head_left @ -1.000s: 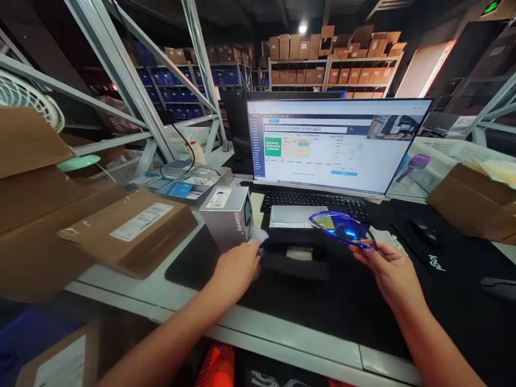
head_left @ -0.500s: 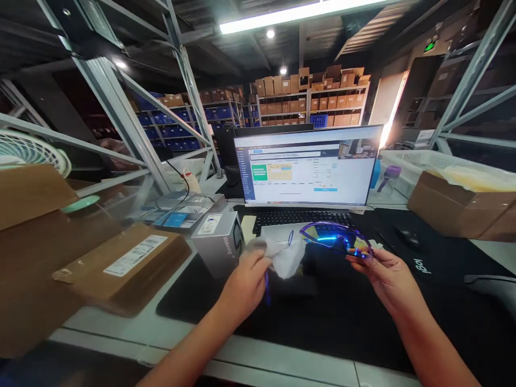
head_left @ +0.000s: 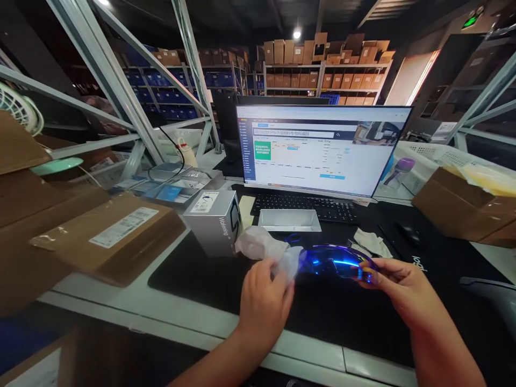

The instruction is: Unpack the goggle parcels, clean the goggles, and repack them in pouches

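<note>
I see the sunglasses (head_left: 336, 262) low and right of centre: one wraparound lens with a blue-violet mirror sheen, lying roughly level, its right end pinched in my right hand (head_left: 397, 290). The white cloth (head_left: 262, 246), crumpled, sits just left of them at lower centre, bunched in my left hand (head_left: 264, 303) and touching the lens's left end.

In the lower middle of the frame we see glasses (head_left: 336, 263) with a mirrored lens of deep blue shading to violet, and just left of them a plain white cloth (head_left: 264, 247). Under both lies a black mat (head_left: 342, 312). At the left we find a silver-grey box (head_left: 213, 223) and a brown carton (head_left: 92, 258) with a white label (head_left: 123, 227). The monitor (head_left: 318, 150) at centre shows a white page with a green block; the keyboard (head_left: 308, 204) is black.
</note>
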{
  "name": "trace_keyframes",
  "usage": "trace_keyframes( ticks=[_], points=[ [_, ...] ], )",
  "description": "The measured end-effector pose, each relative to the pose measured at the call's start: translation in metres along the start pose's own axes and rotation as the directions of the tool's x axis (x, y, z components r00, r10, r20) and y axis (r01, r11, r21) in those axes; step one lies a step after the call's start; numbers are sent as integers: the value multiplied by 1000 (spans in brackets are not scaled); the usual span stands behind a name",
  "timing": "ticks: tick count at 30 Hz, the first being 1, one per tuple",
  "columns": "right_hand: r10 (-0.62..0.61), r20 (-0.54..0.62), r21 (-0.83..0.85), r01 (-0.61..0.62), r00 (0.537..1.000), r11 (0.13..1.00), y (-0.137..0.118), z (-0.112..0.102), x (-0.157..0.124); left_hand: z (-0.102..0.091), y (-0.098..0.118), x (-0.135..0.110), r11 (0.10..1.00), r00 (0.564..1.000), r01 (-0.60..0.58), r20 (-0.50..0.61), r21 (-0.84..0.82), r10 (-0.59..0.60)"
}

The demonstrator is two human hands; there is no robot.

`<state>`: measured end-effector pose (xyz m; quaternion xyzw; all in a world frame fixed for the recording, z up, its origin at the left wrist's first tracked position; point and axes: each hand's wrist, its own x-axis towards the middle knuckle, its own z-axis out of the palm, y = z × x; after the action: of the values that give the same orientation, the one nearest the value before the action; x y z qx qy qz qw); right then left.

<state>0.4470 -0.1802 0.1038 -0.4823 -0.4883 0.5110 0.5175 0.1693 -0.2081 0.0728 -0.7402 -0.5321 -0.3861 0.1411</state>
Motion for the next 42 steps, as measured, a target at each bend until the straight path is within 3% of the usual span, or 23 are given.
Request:
trace_keyframes(
  ticks=[3, 6, 9, 13, 16, 18, 20, 22, 25, 27, 29, 31, 34, 37, 39, 42],
  points=[
    [-40, -22, -12, 40, 999, 999, 8, 19, -1, -1, -2, 4, 953, 992, 115, 72, -280, -99],
    [-112, -25, -107, 109, 993, 988, 10, 35, -8, -5, -7, 5, 808, 973, 230, 129, -542, -191],
    [-219, 50, -281, 224, 975, 933, 7, 42, -14, -6, -9, 1, 740, 962, 260, 98, -621, -255],
    [-420, 142, -539, 426, 896, 726, 1, 42, -22, -4, -9, -8, 675, 944, 283, 75, -682, -321],
    [-527, 201, -606, 528, 826, 595, -3, 42, -28, -7, -8, -12, 683, 942, 263, 28, -682, -334],
    [-546, 227, -609, 554, 807, 567, -5, 41, -30, -10, -7, -12, 696, 945, 239, -3, -677, -328],
    [-533, 206, -595, 537, 821, 597, -5, 42, -31, -11, -5, -12, 708, 953, 203, -28, -676, -301],
    [-455, 129, -533, 448, 881, 718, -3, 46, -30, -11, -3, -12, 721, 970, 156, -34, -676, -242],
    [-191, 57, -306, 200, 980, 931, 4, 58, -25, -7, 1, -15, 745, 986, 102, -35, -659, -166],
    [-83, 87, -194, 98, 993, 976, 11, 66, -22, -5, 2, -18, 763, 986, 92, -46, -639, -157],
    [-134, 102, -223, 154, 986, 963, 17, 72, -19, -5, 3, -23, 775, 985, 89, -59, -626, -161],
    [-302, 116, -346, 323, 946, 881, 22, 75, -19, -5, 1, -28, 777, 982, 87, -76, -624, -171],
    [-540, 199, -494, 559, 818, 666, 26, 77, -21, -8, -3, -34, 787, 974, 82, -117, -611, -192],
    [-637, 252, -527, 656, 728, 541, 27, 83, -25, -11, -6, -36, 824, 974, 68, -141, -562, -177],
    [-630, 254, -523, 652, 734, 549, 24, 90, -24, -12, -5, -37, 858, 974, 57, -162, -511, -161],
    [-536, 223, -474, 571, 814, 671, 17, 102, -16, -11, -1, -41, 899, 969, 43, -201, -436, -144]
  ],
)
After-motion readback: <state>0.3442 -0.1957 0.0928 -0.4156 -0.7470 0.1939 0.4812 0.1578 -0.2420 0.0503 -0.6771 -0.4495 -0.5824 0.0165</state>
